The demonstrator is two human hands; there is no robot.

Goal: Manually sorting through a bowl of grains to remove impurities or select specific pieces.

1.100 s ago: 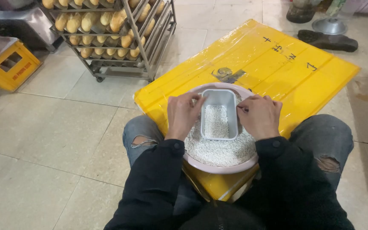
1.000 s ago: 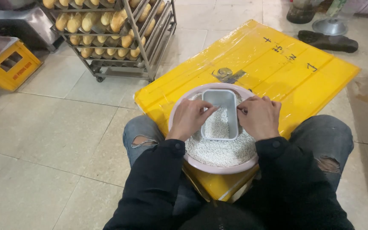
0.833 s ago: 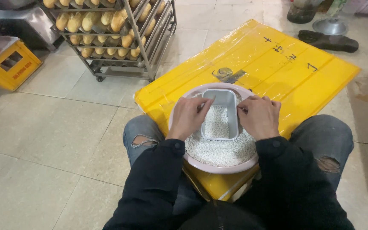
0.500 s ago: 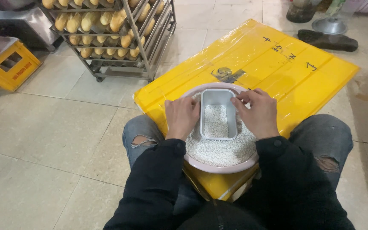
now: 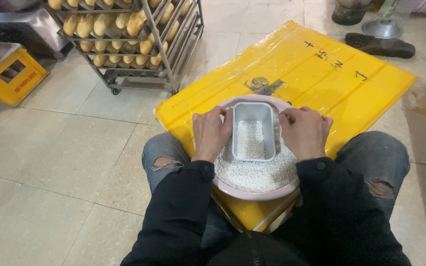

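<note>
Holding a grey rectangular tin point(image 5: 253, 131) half full of white grains, the left hand point(image 5: 211, 134) and right hand point(image 5: 305, 132) clasp its long sides; beneath them, a grain-filled pink basin point(image 5: 257, 192) sits on a yellow board point(image 5: 321, 69).

A large flat yellow plastic-wrapped slab point(image 5: 321, 74) lies on the pale tiled floor point(image 5: 50, 162) and carries a round pink plastic basin point(image 5: 252, 193) near its close corner. Also on the floor stand a wheeled metal rack of bread loaves point(image 5: 139, 44), a yellow plastic crate point(image 5: 8, 79), and a dark shoe point(image 5: 380, 45) beyond the slab.
</note>
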